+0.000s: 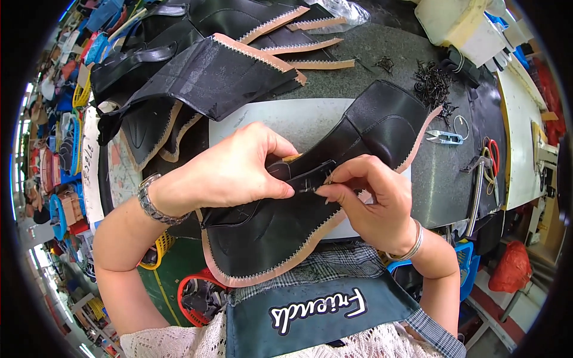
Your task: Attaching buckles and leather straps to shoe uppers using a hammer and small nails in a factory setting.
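A black shoe upper [268, 244] with a tan zigzag-stitched edge lies across a pale board in front of me. My left hand [224, 167] is closed on the upper's middle, thumb and fingers gripping it beside a short black strap [311, 177]. At the strap's right end, my right hand [376, 200] pinches thumb and forefinger together. Something small and shiny shows at those fingertips, too small to name. The upper's rounded black end [388, 122] points away to the far right. My left fingertips are partly hidden behind the upper.
More black uppers [209, 77] are piled at the back left. Right of the pale board [245, 119] lie dark curly scraps [434, 86], blue thread snips [444, 137], a hammer [477, 173] and red-handled scissors [493, 158]. A red basket [190, 298] stands below the table's front edge.
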### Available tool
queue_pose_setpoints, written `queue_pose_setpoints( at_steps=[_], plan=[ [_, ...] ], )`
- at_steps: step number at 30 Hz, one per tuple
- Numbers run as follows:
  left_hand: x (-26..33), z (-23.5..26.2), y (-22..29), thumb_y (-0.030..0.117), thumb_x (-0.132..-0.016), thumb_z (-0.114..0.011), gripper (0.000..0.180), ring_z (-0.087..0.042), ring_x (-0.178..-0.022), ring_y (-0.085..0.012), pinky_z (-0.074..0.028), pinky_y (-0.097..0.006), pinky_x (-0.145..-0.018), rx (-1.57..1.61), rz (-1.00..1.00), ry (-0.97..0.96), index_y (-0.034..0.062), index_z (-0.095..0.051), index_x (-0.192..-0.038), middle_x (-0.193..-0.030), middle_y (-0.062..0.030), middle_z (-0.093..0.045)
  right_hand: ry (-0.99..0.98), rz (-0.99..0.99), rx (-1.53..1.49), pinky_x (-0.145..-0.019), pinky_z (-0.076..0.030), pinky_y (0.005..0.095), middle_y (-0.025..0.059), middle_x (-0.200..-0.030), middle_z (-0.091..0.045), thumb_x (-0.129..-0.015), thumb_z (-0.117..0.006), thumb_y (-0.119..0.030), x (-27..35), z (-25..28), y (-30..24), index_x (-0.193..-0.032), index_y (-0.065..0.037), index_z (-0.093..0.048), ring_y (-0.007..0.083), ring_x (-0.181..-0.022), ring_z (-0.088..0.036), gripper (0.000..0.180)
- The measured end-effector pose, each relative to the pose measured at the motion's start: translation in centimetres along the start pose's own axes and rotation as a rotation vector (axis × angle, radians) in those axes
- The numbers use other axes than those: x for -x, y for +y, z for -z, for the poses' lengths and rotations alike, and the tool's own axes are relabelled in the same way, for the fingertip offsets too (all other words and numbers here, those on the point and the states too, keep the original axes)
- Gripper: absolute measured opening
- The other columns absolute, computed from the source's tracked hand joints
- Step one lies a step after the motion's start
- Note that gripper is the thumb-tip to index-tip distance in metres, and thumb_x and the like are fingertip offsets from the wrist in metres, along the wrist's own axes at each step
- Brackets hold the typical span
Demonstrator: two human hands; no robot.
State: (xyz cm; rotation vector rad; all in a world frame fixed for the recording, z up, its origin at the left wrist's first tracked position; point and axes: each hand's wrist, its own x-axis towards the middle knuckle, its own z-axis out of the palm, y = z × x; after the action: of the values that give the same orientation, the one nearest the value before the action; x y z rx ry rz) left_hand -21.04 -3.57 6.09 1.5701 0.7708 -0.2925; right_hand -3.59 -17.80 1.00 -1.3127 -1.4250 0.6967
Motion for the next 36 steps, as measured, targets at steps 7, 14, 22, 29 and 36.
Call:
queue_pose_setpoints(
  at_steps=[7, 14, 22, 29, 36],
  plan=[
    [-0.3, 0.0, -0.2, 0.002, -0.075, -0.075, 0.022, -0.052, -0.076, -0.0027, -0.046, -0.024, -0.068, 0.005, -0.030, 0.025, -0.0064, -0.068, -0.094, -0.078, 0.0013, -0.065, -0.194, 0.094, 0.077, -0.056, -0.054, 0.0253, 0.0071, -0.079, -0.068, -0.074, -0.076, 0.008, -1.2, 1.2, -0.4, -0.086, 0.002, -0.061, 0.0127, -0.064, -0.066, 0.020],
    [-0.2, -0.4, 0.2, 0.002, -0.074, -0.075, 0.023, -0.051, -0.075, -0.0032, -0.045, -0.024, -0.068, -0.028, -0.037, 0.030, -0.0063, -0.067, -0.094, -0.075, 0.0005, -0.063, -0.216, 0.289, 0.184, -0.055, -0.051, 0.0304, 0.0092, -0.077, -0.064, -0.071, -0.078, 0.005, -2.4, 1.3, 0.0, -0.085, 0.000, -0.058, 0.0226, -0.063, -0.064, 0.025],
    [-0.1, -2.1, -0.2, 0.002, -0.072, -0.077, 0.023, -0.050, -0.070, -0.0047, -0.044, -0.026, -0.063, -0.188, -0.149, 0.240, -0.0069, -0.065, -0.089, -0.071, -0.0031, -0.061, -0.155, 0.163, 0.141, -0.054, -0.050, 0.0360, 0.0122, -0.074, -0.059, -0.075, -0.072, 0.005, -1.8, 0.1, 0.6, -0.088, 0.000, -0.054, 0.0287, -0.062, -0.062, 0.022],
    [-0.6, -2.4, -1.2, 0.002, -0.072, -0.079, 0.023, -0.052, -0.073, -0.0039, -0.046, -0.025, -0.064, -0.109, -0.103, 0.309, -0.0068, -0.067, -0.090, -0.071, -0.0047, -0.064, 0.047, -0.059, 0.006, -0.054, -0.051, 0.0276, 0.0078, -0.076, -0.062, -0.074, -0.074, 0.007, 1.2, -1.3, 1.3, -0.086, 0.001, -0.059, 0.0168, -0.060, -0.063, 0.021],
    [-0.7, -1.4, -0.4, -0.002, -0.072, -0.077, 0.026, -0.054, -0.075, -0.0043, -0.047, -0.025, -0.068, -0.119, -0.091, 0.158, -0.0071, -0.067, -0.095, -0.076, -0.0051, -0.066, -0.212, 0.070, 0.053, -0.056, -0.052, 0.0314, 0.0111, -0.075, -0.062, -0.076, -0.072, 0.005, -1.7, 1.1, 1.8, -0.087, 0.001, -0.059, 0.0239, -0.063, -0.065, 0.018]
  ],
)
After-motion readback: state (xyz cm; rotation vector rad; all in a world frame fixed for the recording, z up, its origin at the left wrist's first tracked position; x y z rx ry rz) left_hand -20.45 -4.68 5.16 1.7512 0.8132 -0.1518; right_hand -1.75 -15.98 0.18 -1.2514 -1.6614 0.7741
